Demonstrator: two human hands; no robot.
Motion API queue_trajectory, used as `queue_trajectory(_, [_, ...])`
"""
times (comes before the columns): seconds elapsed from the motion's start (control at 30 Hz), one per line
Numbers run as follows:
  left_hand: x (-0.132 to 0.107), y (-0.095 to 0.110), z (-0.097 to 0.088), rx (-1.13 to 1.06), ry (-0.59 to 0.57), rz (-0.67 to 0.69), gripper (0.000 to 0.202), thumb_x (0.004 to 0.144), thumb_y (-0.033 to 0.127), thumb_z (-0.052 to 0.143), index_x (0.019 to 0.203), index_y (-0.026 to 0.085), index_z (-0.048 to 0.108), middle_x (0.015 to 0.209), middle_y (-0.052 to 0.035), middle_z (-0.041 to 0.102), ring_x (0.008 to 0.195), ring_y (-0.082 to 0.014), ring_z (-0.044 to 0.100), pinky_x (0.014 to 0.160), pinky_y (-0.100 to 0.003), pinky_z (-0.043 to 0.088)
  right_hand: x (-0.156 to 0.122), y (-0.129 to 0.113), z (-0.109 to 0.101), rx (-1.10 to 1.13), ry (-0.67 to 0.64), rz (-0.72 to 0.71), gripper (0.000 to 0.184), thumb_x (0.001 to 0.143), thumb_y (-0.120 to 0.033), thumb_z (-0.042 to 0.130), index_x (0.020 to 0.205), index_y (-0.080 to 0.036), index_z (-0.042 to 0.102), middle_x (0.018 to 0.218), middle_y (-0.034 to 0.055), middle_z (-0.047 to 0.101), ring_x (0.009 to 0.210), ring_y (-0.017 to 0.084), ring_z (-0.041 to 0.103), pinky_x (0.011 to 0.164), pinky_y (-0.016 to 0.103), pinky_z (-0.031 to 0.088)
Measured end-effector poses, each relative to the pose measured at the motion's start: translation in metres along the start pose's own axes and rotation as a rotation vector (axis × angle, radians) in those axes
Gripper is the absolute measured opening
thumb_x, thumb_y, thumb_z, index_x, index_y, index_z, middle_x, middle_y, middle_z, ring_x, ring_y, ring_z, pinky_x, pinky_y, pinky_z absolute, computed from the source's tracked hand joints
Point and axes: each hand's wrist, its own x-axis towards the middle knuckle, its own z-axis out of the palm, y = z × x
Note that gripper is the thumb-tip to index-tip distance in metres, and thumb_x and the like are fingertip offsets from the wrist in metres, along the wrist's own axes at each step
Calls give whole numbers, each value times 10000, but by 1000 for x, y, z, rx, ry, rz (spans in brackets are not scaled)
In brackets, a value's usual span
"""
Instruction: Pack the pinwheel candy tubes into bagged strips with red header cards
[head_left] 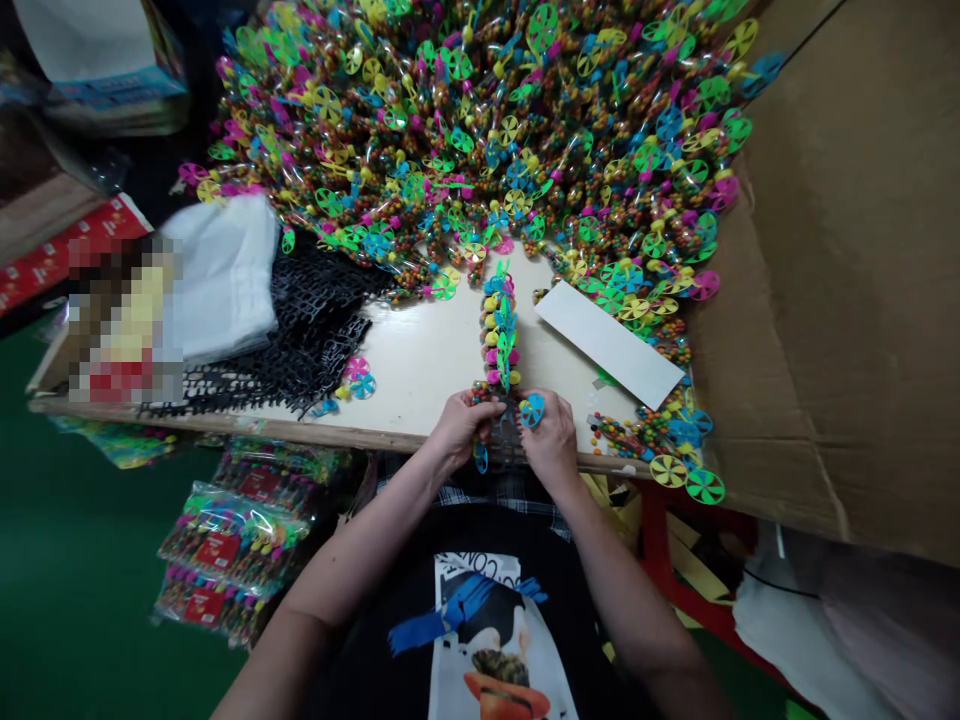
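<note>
A row of small pinwheel candy toys (499, 335) lies in a line on the pale table (420, 365), clipped onto a black plastic strip whose near end (508, 432) sits between my hands. My left hand (459, 430) is closed on the strip's near end at the table's front edge. My right hand (550, 435) is closed on a blue pinwheel toy (532, 409) and presses it at the strip. A big heap of the same toys (487, 130) in green, pink, yellow and blue covers the far half of the table.
A stack of black plastic strips (315, 320) and a white cloth (225, 265) lie at the left. A white card (609, 342) lies right of the row. A large cardboard sheet (847, 260) stands at the right. Packed bags of toys (232, 545) lie on the floor at the left.
</note>
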Motion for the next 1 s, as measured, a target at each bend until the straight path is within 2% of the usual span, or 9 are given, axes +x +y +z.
queue_trajectory(0.13, [-1,2,-1,-3,3,6,300,464,252,771,589,156,515,374,97,430,286,-23,303,337,-188,217,2,-2,0,-25,23,-18,270,688,-121,498,932,-238,501,870,51,630,882,246,575,805,385,487])
queue_trajectory(0.27, [-2,2,-4,8,-6,7,293,472,253,769,584,154,518,386,91,442,286,-23,307,336,-191,211,7,-2,-3,-35,-5,4,200,695,-146,530,868,-242,511,805,35,627,811,234,584,779,367,487])
queue_trajectory(0.43, [-1,1,-5,-3,-6,12,272,465,247,753,586,150,528,390,89,443,286,-22,311,334,-189,204,9,-3,-5,-6,-24,47,125,762,-194,544,875,-244,564,801,31,648,837,231,600,776,360,495])
queue_trajectory(0.57, [-1,1,-3,-23,-9,-11,281,458,245,758,595,154,531,394,94,442,292,-18,306,344,-188,223,4,-3,1,66,36,27,163,834,-225,500,965,-252,594,890,40,672,879,221,614,825,384,498])
queue_trajectory(0.67, [-1,1,-2,-31,-13,-13,283,466,249,756,600,155,526,394,90,447,292,-23,312,342,-192,206,-2,-2,7,88,93,63,185,833,-234,500,996,-243,586,923,57,673,893,226,618,822,394,503])
queue_trajectory(0.77, [-1,-1,-2,-35,-28,-9,289,478,255,760,609,154,523,387,88,447,289,-28,317,344,-194,198,-5,0,9,99,116,110,149,817,-237,520,956,-229,571,889,58,667,874,226,620,788,386,510])
queue_trajectory(1.0, [0,0,-2,-22,-16,6,304,467,239,771,597,152,511,383,91,438,289,-21,311,345,-193,202,-3,2,9,94,98,73,112,836,-236,485,898,-227,577,851,50,667,847,216,611,772,372,503])
